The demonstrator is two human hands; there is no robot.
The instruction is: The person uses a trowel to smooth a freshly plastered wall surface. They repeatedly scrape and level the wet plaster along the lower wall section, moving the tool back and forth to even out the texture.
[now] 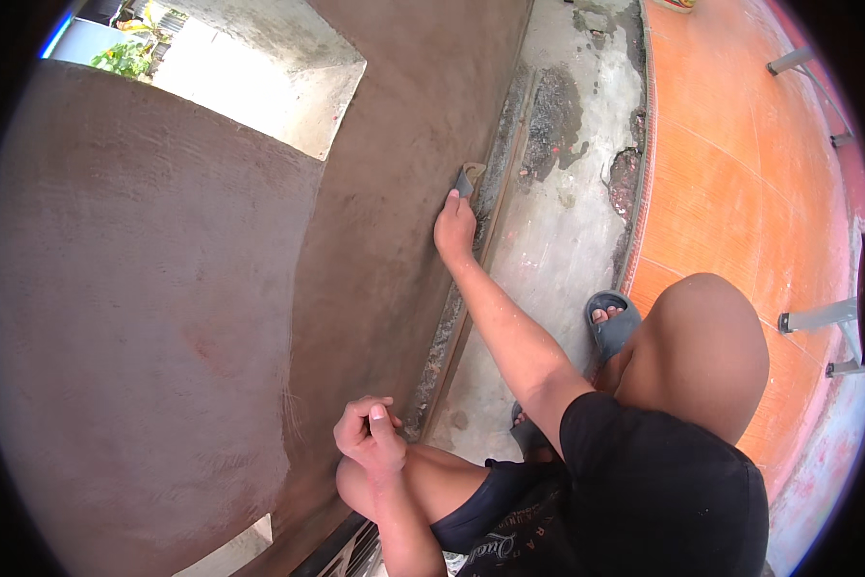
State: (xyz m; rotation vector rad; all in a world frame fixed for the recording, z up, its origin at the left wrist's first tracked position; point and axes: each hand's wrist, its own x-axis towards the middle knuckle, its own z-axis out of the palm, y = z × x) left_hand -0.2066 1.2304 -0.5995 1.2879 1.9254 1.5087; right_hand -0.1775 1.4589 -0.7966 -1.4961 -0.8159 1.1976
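Note:
My right hand (455, 229) reaches forward along the foot of the brown plastered wall (384, 192). Its fingers are closed on a small flat grey piece with a tan edge (468, 181), perhaps a scraper or folded sheet; its exact kind is unclear. The piece lies against or very near the wall's lower edge, just above a narrow ledge (500, 188). Close by my bent left knee, my left hand (370, 435) is raised with fingers curled in and thumb pressed against them. Nothing shows in it.
A square opening (259, 77) cuts through the wall at upper left. Patchy concrete floor (538, 250) runs beside the wall, with a dark damp patch. Orange tiles (711, 183) form a raised edge on the right. Metal legs (817, 315) stand at far right. My sandalled foot (610, 322) is on the concrete.

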